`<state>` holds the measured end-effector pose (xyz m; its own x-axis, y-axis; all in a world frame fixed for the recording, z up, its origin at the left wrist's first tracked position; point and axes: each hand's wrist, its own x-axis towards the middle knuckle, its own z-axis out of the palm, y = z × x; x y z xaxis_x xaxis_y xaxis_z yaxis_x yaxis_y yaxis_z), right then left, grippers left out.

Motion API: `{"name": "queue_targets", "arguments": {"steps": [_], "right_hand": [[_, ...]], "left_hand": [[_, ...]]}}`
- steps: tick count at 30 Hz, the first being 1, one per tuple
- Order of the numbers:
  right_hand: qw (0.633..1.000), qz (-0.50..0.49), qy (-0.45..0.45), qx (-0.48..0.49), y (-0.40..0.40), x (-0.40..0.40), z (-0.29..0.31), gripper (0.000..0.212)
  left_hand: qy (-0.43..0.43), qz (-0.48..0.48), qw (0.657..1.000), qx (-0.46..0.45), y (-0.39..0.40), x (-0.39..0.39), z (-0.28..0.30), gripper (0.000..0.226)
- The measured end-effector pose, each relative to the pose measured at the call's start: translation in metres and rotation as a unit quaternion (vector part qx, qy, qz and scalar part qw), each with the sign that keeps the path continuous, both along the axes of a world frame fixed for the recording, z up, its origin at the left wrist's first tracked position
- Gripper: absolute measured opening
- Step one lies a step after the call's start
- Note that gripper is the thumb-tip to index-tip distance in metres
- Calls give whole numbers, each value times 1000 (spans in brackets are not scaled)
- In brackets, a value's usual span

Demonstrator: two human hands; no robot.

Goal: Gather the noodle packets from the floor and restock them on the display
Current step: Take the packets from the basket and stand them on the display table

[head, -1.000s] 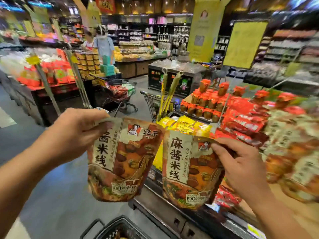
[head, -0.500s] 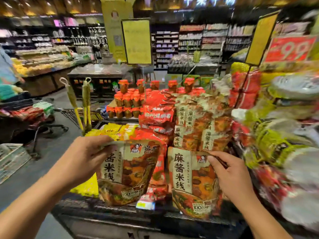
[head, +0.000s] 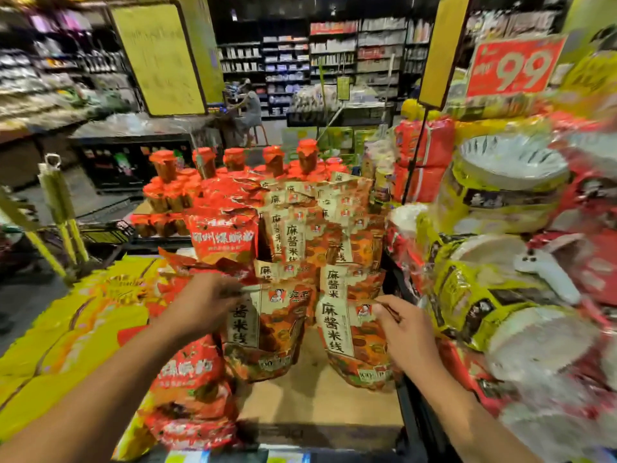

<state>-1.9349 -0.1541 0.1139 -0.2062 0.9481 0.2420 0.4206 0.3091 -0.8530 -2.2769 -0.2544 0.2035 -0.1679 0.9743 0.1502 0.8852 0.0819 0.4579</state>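
Each hand holds one brown-and-cream noodle packet by its top edge. My left hand (head: 203,305) pinches the top of the left packet (head: 267,335). My right hand (head: 405,332) pinches the top right corner of the right packet (head: 354,345). Both packets hang upright over the bare cardboard floor of the display (head: 320,402), just in front of a stack of the same packets (head: 317,235). Whether their bottoms touch the cardboard I cannot tell.
Red packets (head: 190,379) lie left of the gap, yellow packs (head: 66,329) further left. Red-capped jars (head: 207,165) stand behind the stack. Bowl-noodle bundles in yellow wrap (head: 500,295) crowd the right side. A red 9.9 price sign (head: 517,68) hangs above.
The view has swung right to face the display. Both hands have carried their packets forward and down, from in front of the shelf edge to over the cardboard by the matching stack.
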Motion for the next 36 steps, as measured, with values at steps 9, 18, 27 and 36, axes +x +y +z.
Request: {"name": "queue_targets", "arguments": {"steps": [9, 18, 27, 36], "right_hand": [[995, 10, 16, -95, 86, -36, -50, 22], [993, 11, 32, -113, 124, -61, -57, 24], [983, 23, -25, -179, 122, -77, -85, 35], [981, 14, -34, -192, 117, -96, -78, 35]], "left_hand": [[55, 20, 989, -137, 98, 1, -49, 20], [30, 54, 994, -90, 131, -12, -70, 16], [124, 74, 982, -120, 119, -8, -101, 17], [135, 120, 977, -113, 122, -7, -99, 21]]}}
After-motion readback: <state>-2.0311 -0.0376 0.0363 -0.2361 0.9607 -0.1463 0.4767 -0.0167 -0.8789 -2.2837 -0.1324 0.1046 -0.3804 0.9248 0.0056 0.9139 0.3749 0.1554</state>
